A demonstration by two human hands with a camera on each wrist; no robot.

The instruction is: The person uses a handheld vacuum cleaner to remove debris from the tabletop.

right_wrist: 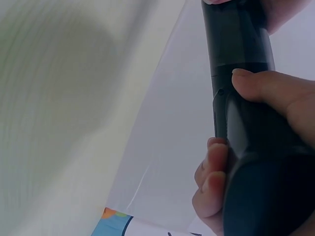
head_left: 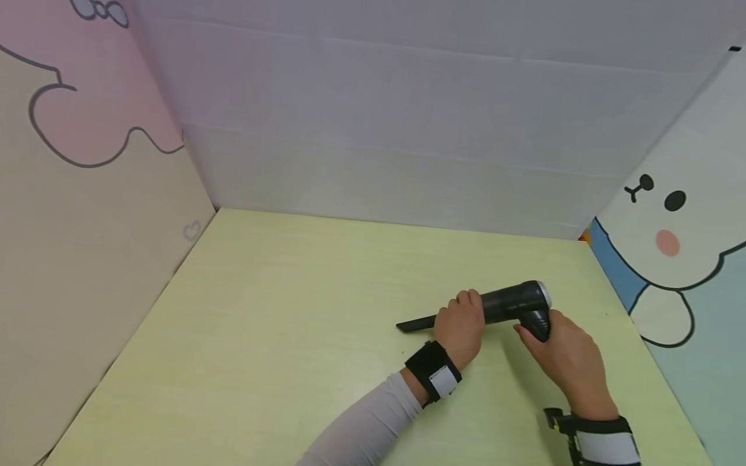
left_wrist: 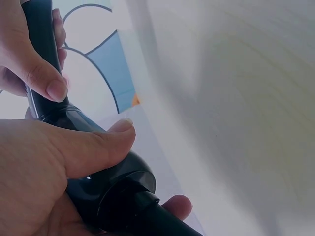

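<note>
A black handheld vacuum cleaner (head_left: 506, 304) with a long flat nozzle (head_left: 415, 324) is held over the table, the nozzle pointing left. My left hand (head_left: 462, 327) grips the front of its body where the nozzle joins. In the left wrist view, that hand's thumb (left_wrist: 106, 145) lies along the rounded dark front. The right hand (head_left: 570, 353) holds the angled handle (head_left: 536, 323) at the rear. Seen from the right wrist, the right thumb (right_wrist: 261, 86) lies across the handle and the fingers (right_wrist: 212, 172) curl round its other side.
Below lies a pale yellow tabletop (head_left: 280, 310). A plain light panel (head_left: 379, 129) stands along its back edge. Side panels with cartoon drawings rise at the left (head_left: 87, 259) and the right (head_left: 699, 362), the right one close to my right hand.
</note>
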